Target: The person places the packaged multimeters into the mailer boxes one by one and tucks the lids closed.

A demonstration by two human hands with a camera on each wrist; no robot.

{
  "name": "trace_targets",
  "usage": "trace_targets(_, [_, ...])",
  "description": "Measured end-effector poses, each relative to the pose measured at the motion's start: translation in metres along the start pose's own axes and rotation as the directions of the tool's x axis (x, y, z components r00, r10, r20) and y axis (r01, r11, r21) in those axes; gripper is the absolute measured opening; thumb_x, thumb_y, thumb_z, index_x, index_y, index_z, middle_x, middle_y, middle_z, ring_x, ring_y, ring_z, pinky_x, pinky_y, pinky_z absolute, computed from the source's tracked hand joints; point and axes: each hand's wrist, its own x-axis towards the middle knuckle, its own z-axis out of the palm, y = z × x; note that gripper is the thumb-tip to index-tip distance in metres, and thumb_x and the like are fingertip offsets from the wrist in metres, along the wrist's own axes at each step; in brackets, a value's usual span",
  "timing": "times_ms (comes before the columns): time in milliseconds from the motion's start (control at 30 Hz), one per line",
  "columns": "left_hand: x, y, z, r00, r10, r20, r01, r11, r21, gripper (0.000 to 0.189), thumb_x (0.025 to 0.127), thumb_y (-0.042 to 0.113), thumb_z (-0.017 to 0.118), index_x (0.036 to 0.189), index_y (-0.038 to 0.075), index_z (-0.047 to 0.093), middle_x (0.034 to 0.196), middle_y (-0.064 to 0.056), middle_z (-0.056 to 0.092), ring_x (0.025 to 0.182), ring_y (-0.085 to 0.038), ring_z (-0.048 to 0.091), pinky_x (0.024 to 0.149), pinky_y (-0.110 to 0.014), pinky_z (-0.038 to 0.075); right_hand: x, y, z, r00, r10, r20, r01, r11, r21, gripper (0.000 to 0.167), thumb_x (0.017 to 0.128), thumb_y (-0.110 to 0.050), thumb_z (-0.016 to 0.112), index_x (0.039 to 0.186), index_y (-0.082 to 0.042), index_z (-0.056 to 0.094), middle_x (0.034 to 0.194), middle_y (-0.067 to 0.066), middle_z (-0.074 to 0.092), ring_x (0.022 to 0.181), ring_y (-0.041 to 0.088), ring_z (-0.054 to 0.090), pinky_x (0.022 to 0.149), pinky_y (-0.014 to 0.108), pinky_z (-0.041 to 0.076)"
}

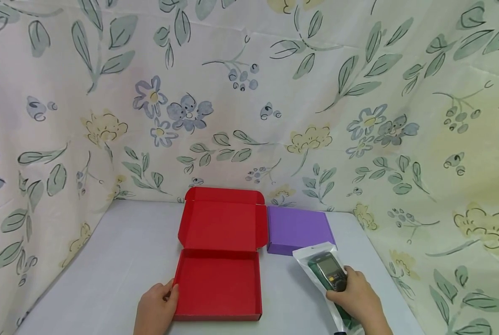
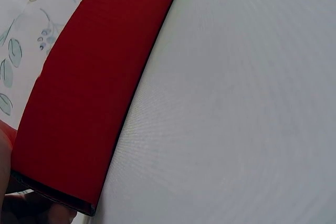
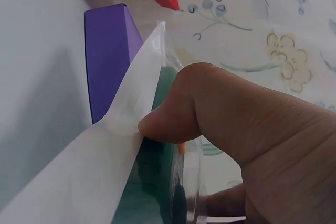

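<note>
An open red cardboard box (image 1: 218,284) lies on the table with its lid (image 1: 224,223) folded back. My left hand (image 1: 156,307) grips the box's left wall near the front, thumb over the edge. In the left wrist view the red side wall (image 2: 89,93) runs up from the fingers (image 2: 60,214) at the lower left. My right hand (image 1: 356,298) holds a bagged green digital multimeter (image 1: 330,270) to the right of the box, tilted, its grey screen facing up. The right thumb (image 3: 173,116) presses the bag's edge; the other fingers are mostly hidden behind it.
A closed purple box (image 1: 300,228) stands right beside the red lid, just behind the bag. Floral cloth (image 1: 241,93) hangs behind the white table (image 1: 124,251) and along both its sides.
</note>
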Motion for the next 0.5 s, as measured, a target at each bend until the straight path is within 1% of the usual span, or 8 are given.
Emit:
trace_targets(233, [0.0,-0.001,0.0,1.0,0.025,-0.011,-0.025,1.0,0.002,0.039,0.092,0.016,0.074,0.122,-0.009,0.07,0.068,0.001,0.056,0.057,-0.014,0.046,0.053,-0.023,0.044,0.0,-0.005,0.003,0.999,-0.032,-0.004,0.032,0.999,-0.003,0.102,0.064,-0.041,0.087,0.14,0.014,0.046,0.116,0.025,0.06,0.091,0.03,0.059,0.081,0.056,0.054])
trace_targets(500, [-0.001,-0.002,0.001,1.0,0.017,-0.013,-0.017,1.0,0.003,0.041,0.091,0.017,0.076,0.123,-0.008,0.069,0.068,0.001,0.057,0.058,-0.014,0.047,0.054,-0.023,0.045,-0.001,-0.011,0.006,0.999,-0.04,0.014,0.039,0.999,0.012,0.103,0.061,-0.039,0.089,0.141,0.012,0.047,0.116,0.022,0.061,0.091,0.027,0.059,0.081,0.055,0.055])
